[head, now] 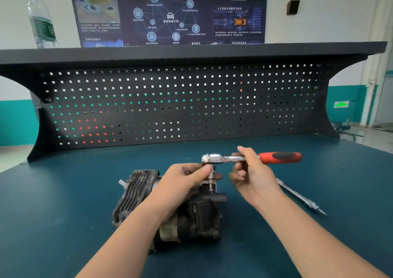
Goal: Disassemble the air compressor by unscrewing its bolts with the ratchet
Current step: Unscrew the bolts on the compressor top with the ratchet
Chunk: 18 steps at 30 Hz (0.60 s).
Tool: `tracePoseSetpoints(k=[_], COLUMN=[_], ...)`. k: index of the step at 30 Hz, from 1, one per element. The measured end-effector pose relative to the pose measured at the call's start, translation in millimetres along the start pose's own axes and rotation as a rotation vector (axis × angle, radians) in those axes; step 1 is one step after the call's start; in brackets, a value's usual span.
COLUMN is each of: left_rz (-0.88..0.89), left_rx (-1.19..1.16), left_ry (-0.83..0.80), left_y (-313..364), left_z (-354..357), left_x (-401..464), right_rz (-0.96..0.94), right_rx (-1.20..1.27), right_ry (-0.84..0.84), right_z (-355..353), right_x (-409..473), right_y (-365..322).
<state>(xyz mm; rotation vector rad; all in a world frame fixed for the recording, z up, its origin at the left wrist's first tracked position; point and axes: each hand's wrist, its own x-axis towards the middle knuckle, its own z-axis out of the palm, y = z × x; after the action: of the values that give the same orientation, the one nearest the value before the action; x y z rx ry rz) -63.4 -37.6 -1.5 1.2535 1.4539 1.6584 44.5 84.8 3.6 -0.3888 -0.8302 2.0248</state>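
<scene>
On the dark teal workbench [63,192] in front of you stands one black pegboard back panel [180,103] with one shelf [191,50] running along its top. One poster [170,12] hangs on the wall behind it, and one clear water bottle [41,20] stands upright at the shelf's left end.

Near the front edge of the bench lies one air compressor [136,190], grimy and dark, with its ribbed metal housing to the left and a blacker block with a short round port to the right. Your left forearm crosses over its middle.

You have one ratchet [251,157], held level above the compressor's right part, chrome head to the left and red-and-black handle pointing right. One thin bit extension [211,176] hangs straight down from the head, its tip at the top of the compressor's black block; whether it sits in a bolt head you cannot tell from this view.

Your left hand [187,180] pinches that extension between thumb and fingers just under the ratchet head. Your right hand [253,175] holds the chrome shank of the ratchet with curled fingers, short of the red grip.

One long chrome extension bar [302,197] lies loose on the bench to the right, beside your right wrist.
</scene>
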Motion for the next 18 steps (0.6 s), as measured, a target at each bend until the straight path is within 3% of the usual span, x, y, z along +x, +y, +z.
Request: tracePoseSetpoints(k=[1, 3, 6, 8, 10, 11, 13, 14, 17, 18], left_rz=[-0.005, -0.008, -0.003, 0.011, 0.064, 0.085, 0.114, 0.112, 0.061, 0.033], left_rx=[0.009, 0.021, 0.112, 0.208, 0.198, 0.178, 0.125, 0.098, 0.001, -0.006], left_ry=[-0.016, 0.003, 0.020, 0.021, 0.011, -0.006, 0.009, 0.044, 0.051, 0.027], left_y=[-1, -1, 8, 11, 9, 7, 2, 3, 1, 3], left_z=[0, 1, 6, 6, 6, 6, 2, 1, 1, 2], left_x=[0, -1, 0, -3, -2, -1, -5, -5, -1, -2], right_rz=[-0.002, -0.210, -0.907, -1.379, -1.603, -1.571, -1.268, -1.003, -0.092, 0.065], right_rx=[-0.001, -0.162, -0.831, -1.075, -1.175, -1.163, -1.039, -0.918, -0.248, -0.116], right_ry=[0.002, -0.046, -0.190, -0.489, -0.635, -0.634, -0.447, -0.324, -0.126, -0.079], right_z=[3, 9, 20, 25, 23, 17, 6, 2, -4, -5], right_x=[-1, -10, -33, -48, -52, -48, -36, -30, -5, 1], right_y=[1, -1, -7, -3, -1, -3, -10, -15, -15, -12])
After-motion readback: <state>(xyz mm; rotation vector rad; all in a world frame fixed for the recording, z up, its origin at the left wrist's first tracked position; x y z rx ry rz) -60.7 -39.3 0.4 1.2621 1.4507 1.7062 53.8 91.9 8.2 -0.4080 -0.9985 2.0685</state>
